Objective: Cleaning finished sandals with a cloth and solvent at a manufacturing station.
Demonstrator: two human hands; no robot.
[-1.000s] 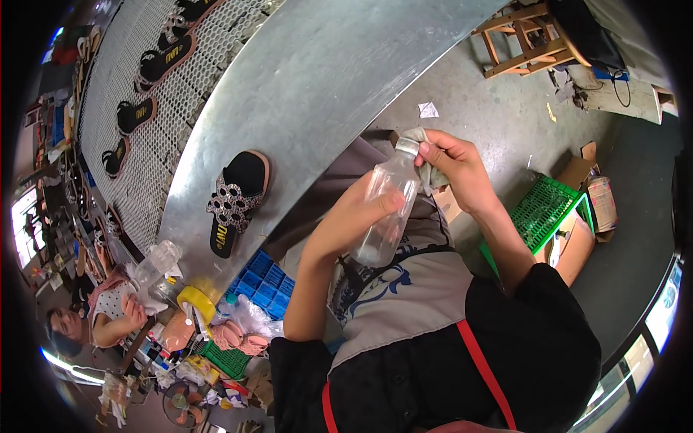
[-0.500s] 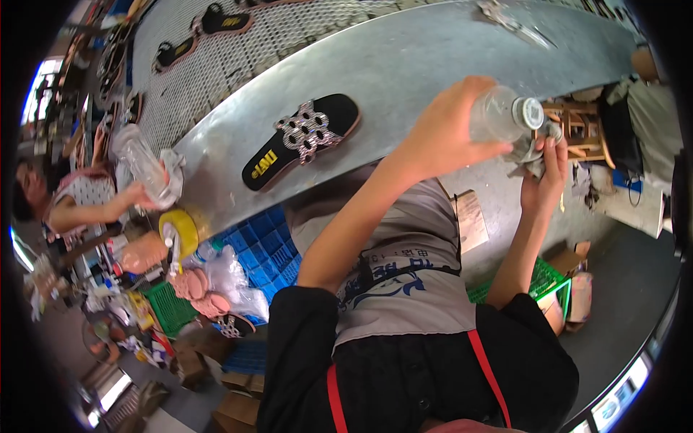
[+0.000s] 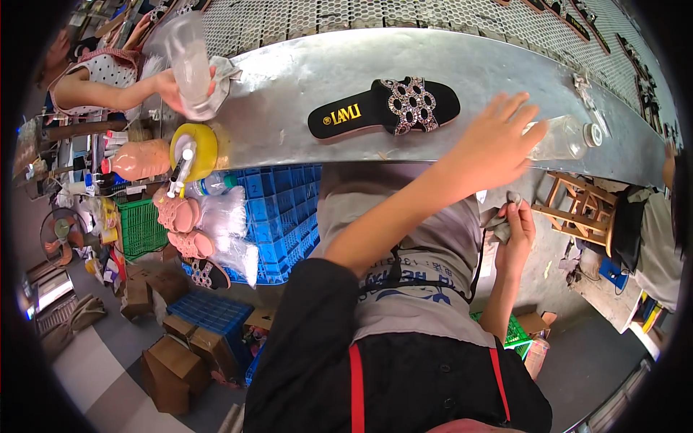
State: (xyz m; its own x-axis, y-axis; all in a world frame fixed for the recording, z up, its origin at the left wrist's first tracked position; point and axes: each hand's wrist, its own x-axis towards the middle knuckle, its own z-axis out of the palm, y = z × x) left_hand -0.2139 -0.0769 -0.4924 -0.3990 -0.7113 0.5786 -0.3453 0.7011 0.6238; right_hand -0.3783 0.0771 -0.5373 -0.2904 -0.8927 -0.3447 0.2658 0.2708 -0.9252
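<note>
My left hand (image 3: 498, 137) reaches out over the edge of the grey metal table (image 3: 289, 94), fingers spread and holding nothing. Just beyond its fingertips a clear plastic bottle (image 3: 567, 141) lies on its side on the table. My right hand (image 3: 514, 225) is lower, near my lap, pinched on a small grey cloth (image 3: 498, 222). A black sandal (image 3: 386, 107) with a studded strap lies on the table to the left of my left hand.
At the upper left a co-worker's hand (image 3: 170, 85) holds another clear bottle (image 3: 189, 65) with a rag. Below the table stand blue crates (image 3: 278, 216), bagged pink sandals (image 3: 184, 216) and cardboard boxes (image 3: 173, 364). A wooden stool (image 3: 577, 209) stands on the right.
My left hand carried the clear bottle from in front of my chest to the table and let go of it. My right hand dropped away with the cloth.
</note>
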